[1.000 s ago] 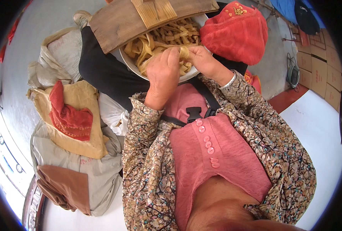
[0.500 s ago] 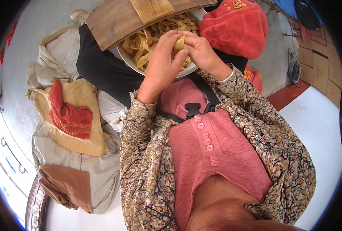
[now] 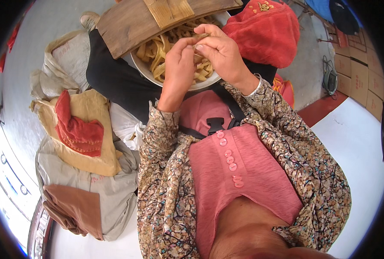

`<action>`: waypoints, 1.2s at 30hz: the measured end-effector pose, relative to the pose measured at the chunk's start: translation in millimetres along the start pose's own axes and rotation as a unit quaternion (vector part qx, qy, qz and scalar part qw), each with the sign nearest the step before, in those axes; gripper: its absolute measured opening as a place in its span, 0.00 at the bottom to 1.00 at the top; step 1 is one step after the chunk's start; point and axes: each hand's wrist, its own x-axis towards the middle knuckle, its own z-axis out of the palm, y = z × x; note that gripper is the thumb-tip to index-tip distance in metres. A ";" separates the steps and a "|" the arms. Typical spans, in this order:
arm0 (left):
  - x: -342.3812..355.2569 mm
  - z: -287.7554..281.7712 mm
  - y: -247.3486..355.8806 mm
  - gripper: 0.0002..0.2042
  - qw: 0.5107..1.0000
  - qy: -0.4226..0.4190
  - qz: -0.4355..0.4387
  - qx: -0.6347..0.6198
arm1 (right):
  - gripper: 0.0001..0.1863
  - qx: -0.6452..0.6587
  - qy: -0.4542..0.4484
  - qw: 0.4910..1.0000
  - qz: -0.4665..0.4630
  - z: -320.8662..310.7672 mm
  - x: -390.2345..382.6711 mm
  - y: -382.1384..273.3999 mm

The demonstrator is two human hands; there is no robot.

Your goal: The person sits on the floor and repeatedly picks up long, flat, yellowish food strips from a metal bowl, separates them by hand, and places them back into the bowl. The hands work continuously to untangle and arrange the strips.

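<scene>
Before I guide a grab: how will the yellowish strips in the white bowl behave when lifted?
The yellowish strips are probably floppy: they bend and loop over one another. They look thin, so each is likely light. Lifting one might drag others, as they lie heaped in the white bowl.

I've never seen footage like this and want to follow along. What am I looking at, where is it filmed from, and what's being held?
There is no machine here, just a person's bare hands. A wide fisheye camera worn on the head looks down, so straight edges bend.

The left hand and right hand meet over a white bowl of pale yellow strips. Their fingers hide most of what they handle; it looks like a strip.

A wooden board lies across the bowl's far side, with a red bundle to its right. Further left, a small red cloth lies on a tan sack.
</scene>
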 end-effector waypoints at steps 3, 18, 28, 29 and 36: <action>-20.9 -6.3 0.2 0.14 0.996 -0.018 -0.075 -0.042 | 0.06 0.202 0.014 0.973 0.112 0.0 14.5 0.8; -27.2 -15.0 15.1 0.06 0.862 0.042 0.242 0.444 | 0.14 -0.239 -0.287 0.926 -0.058 -55.2 33.3 -26.1; -27.0 -54.1 26.7 0.10 0.952 -0.186 0.039 0.240 | 0.13 -0.198 -0.355 0.901 -0.153 -70.6 20.8 -10.2; -23.9 -53.8 26.9 0.10 0.952 -0.178 0.031 0.248 | 0.13 -0.209 -0.317 0.911 -0.164 -70.1 26.5 -8.5; 5.0 -46.9 30.6 0.10 0.956 -0.188 0.006 0.224 | 0.13 -0.121 -0.371 0.920 0.033 -51.3 51.1 -21.8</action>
